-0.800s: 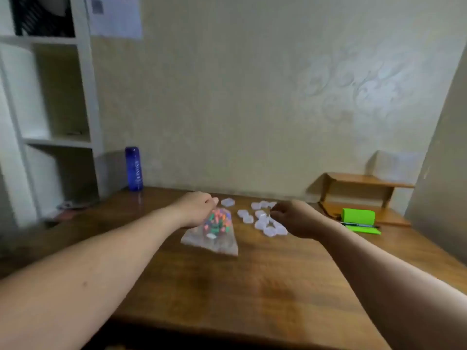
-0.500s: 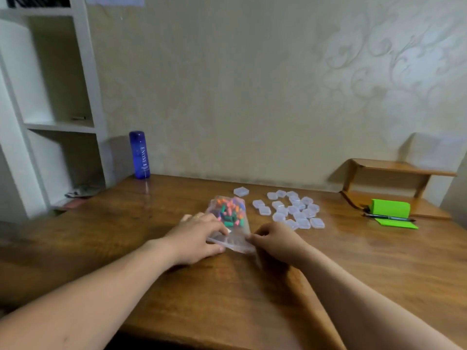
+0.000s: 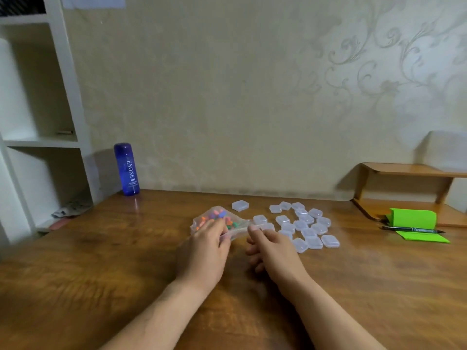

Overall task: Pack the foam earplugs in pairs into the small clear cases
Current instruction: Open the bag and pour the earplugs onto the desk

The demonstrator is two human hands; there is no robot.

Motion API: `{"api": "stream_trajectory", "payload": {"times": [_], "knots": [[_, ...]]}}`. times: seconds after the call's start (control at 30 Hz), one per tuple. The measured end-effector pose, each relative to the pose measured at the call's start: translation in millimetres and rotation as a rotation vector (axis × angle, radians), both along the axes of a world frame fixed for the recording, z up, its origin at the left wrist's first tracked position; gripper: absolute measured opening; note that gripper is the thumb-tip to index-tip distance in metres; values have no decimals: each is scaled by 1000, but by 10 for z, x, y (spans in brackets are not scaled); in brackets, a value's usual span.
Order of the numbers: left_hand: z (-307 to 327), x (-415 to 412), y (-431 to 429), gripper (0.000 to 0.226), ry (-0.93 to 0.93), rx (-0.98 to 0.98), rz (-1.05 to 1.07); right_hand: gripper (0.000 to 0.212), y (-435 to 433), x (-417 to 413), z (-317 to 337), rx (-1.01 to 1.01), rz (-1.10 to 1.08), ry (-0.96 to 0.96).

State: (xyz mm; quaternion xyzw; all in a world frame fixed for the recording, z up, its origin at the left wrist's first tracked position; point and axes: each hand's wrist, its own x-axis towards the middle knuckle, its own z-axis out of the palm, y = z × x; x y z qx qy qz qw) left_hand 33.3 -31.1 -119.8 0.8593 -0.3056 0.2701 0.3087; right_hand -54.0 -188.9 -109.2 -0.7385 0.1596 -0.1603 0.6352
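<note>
On the table (image 3: pixel 101 261), the bag of foam earplugs (image 3: pixel 211 216) is gripped by the curled fingers of the left hand (image 3: pixel 202 251); its right edge seems pinched by the right hand (image 3: pixel 271 251), beside the clear cases (image 3: pixel 308 232).

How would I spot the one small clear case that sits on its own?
On the wooden table, find the blue bottle at the far left, then look right to the clear bag of coloured earplugs. Just behind the bag's right end lies the small clear case. It sits alone, apart from the cluster of like cases farther right.
</note>
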Motion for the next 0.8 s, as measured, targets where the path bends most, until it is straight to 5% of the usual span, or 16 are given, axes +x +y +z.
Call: {"api": "stream_trajectory", "payload": {"times": [0.17,0.23,0.33,0.4,0.6,0.8], "knots": [[5,-188,-4,18,117,103,-77,22,-52,25,37,52,38,10],[61,-192,-8,25,150,143,-123,22,-82,35,21,18,38,3],[215,-195,-108,5,47,263,-164,27,-99,63,1,-51,-3,-4],[299,-170,-201,15,157,286,-196,29,-119,68,-7,-69,-12,-8],[322,44,-264,17,655,81,-380,37,-185,77,-32,-79,0,-55],[215,156,-230,23,650,-34,-361,40,-184,95,-12,-114,42,-40]]}}
